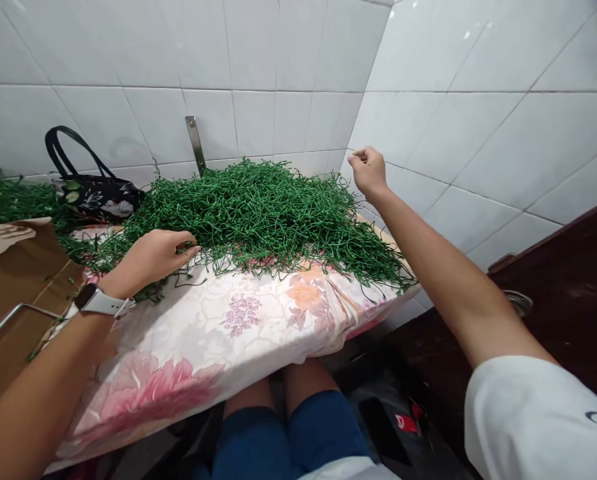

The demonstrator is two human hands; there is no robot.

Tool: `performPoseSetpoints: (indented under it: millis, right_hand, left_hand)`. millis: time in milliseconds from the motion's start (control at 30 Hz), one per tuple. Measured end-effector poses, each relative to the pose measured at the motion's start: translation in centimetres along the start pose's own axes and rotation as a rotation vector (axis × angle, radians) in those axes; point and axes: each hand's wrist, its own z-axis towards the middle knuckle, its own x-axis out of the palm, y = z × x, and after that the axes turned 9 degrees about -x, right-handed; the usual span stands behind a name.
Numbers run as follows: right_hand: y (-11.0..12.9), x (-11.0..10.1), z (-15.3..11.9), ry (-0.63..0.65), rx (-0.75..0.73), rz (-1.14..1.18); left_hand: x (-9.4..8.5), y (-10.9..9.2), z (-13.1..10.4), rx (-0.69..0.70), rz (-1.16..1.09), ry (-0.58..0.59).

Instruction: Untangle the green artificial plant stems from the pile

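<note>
A large heap of thin green plastic-looking stems (263, 207) lies along the back of a table with a flowered cloth (208, 333). My left hand (165, 257), with a white-banded watch on its wrist, is low at the heap's front left edge, thumb and fingers curled towards each other; what they hold, if anything, is too small to tell. Raised above the heap's right end, near the wall corner, my right hand (368, 170) has its fingers curled in a pinch. Nothing can be made out between those fingertips.
At the left stands an open cardboard box (23, 287) with a metal rod (18, 313) by it. Behind it are a black floral bag (103, 197) and more green stems (13, 200). White tiled walls close off the back and right; a metal bracket (195, 143) is on the back wall.
</note>
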Motion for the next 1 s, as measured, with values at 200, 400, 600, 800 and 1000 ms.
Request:
performPoseSetpoints:
  millis: [200,400,600,800,1000]
  right_hand:
    - [10.4,1.7,-9.4,0.17,-0.397,0.804]
    - [18.2,7.8,-17.7,0.468,-0.565,0.773]
    - [16.4,11.9,-17.8,0.432,-0.69,0.691]
    - [15.0,12.6,-17.5,0.402,-0.711,0.705]
    - [14.8,12.0,-17.6,0.327,-0.572,0.804]
  left_hand:
    - [0.9,-0.7,-0.3,0.095,-0.615,-0.057]
    - [2.0,-1.8,-0.5,0.14,-0.744,-0.03]
    - [4.1,-1.7,-0.6,0.174,-0.751,-0.148]
    - [4.3,-1.4,-0.9,0.205,-0.496,-0.328]
    - [3.8,-0.6,-2.0,0.135,-0.355,-0.216]
